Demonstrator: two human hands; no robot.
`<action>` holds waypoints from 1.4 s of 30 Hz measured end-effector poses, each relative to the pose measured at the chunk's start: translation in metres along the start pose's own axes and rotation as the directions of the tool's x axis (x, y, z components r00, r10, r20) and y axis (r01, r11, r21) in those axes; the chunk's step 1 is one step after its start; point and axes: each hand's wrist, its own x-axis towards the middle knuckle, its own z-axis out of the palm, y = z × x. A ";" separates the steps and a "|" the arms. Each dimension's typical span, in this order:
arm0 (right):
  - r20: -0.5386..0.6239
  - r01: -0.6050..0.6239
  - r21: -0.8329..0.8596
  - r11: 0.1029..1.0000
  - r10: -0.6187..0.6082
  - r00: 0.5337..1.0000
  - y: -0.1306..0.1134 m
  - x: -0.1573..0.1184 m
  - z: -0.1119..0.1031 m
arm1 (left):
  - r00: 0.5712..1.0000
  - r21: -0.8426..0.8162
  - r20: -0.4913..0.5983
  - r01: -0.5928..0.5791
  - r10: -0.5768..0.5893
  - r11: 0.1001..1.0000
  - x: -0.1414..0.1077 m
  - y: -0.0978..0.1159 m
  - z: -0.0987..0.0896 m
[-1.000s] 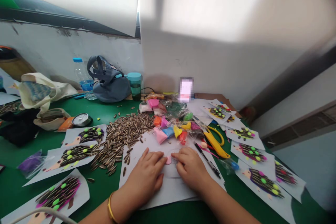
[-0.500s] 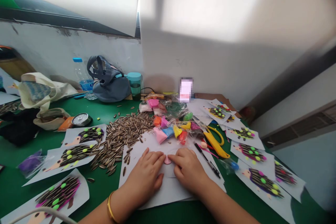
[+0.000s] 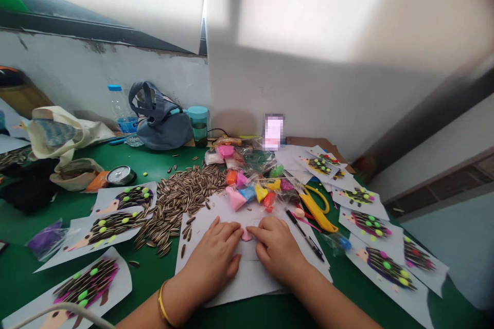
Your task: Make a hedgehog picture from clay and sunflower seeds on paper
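Far out to the left of the left hand (image 3: 214,258), a cream cloth bag (image 3: 57,136) is slumping on the green table (image 3: 154,164), with a round metal tin (image 3: 120,176) sitting just to its right. Nearer that hand, three finished hedgehog pictures (image 3: 111,226) are lying in a loose row along its left, each one covered in seeds and bright dots. Just beyond the left hand's knuckles and to their left, a heap of striped sunflower seeds (image 3: 181,195) is spreading across the table and spilling onto the white paper sheet (image 3: 247,277).

The left hand is lying palm down on that sheet, fingers stretched out flat and close together, gripping nothing; its fingertips are pressing beside a small pink clay lump (image 3: 246,235). A gold bangle (image 3: 162,306) is circling its wrist.

The pink clay lump is sitting on the sheet right between the two hands, touching the fingertips of both.

The right hand (image 3: 278,252) is also resting on the sheet, fingers curled loosely, with the forefinger pressing onto the lump; whether it is pinching the clay or only pushing on it cannot be told.

Just beyond both hands, small bags of coloured clay (image 3: 250,190) are piling up. To the right of the right hand, a black pen (image 3: 304,235) is lying close by, a yellow utility knife (image 3: 317,212) is lying just past it, and more hedgehog pictures (image 3: 386,262) are fanning out farther right.
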 end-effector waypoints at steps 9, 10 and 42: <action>-0.038 0.010 -0.020 1.000 -0.011 0.999 0.007 -0.001 -0.001 | 1.000 -0.017 -0.011 0.001 -0.001 1.000 -0.002 -0.002 0.002; -0.028 0.006 -0.027 1.000 -0.007 1.000 0.006 -0.001 0.000 | 1.000 -0.016 -0.006 0.000 -0.001 1.000 -0.002 -0.002 0.003; 0.041 0.078 -0.077 0.994 -0.075 0.996 -0.002 -0.002 0.000 | 1.000 -0.030 0.017 0.009 -0.008 1.000 0.000 -0.003 0.000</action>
